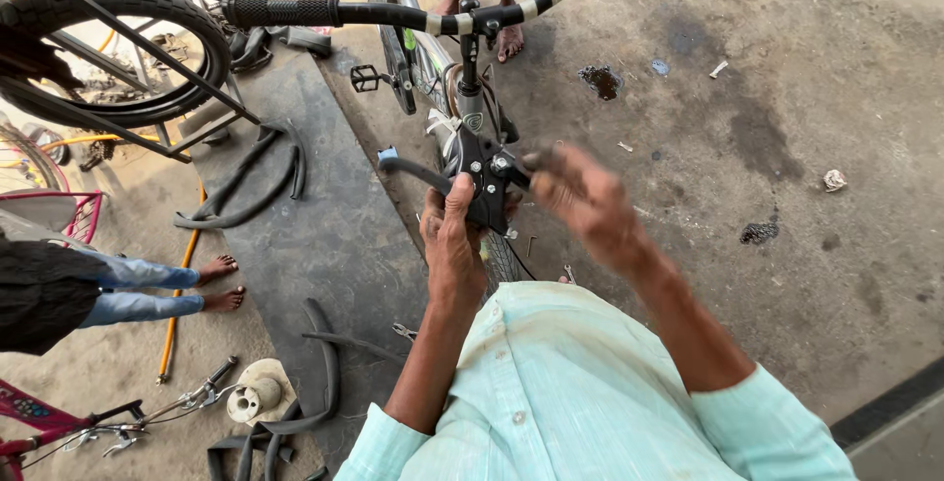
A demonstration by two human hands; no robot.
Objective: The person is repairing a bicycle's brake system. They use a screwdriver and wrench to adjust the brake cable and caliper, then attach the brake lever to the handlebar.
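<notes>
A bicycle stands in front of me, its black handlebar (393, 17) running across the top of the view. My left hand (450, 235) grips a black brake lever assembly (482, 176) with a lever tipped in blue (389, 158), held just below the stem (470, 97). My right hand (582, 201) is blurred and pinches a small dark part at the right side of the assembly; I cannot tell what that part is. My light green sleeves fill the bottom of the view.
A bicycle wheel (118, 48) in a frame stands at top left. Loose inner tubes (246, 186) lie on a dark mat. A seated person's bare feet (221, 284) are at left; another person's feet (509, 38) stand beyond the bicycle. Handlebar parts (197, 402) lie at bottom left.
</notes>
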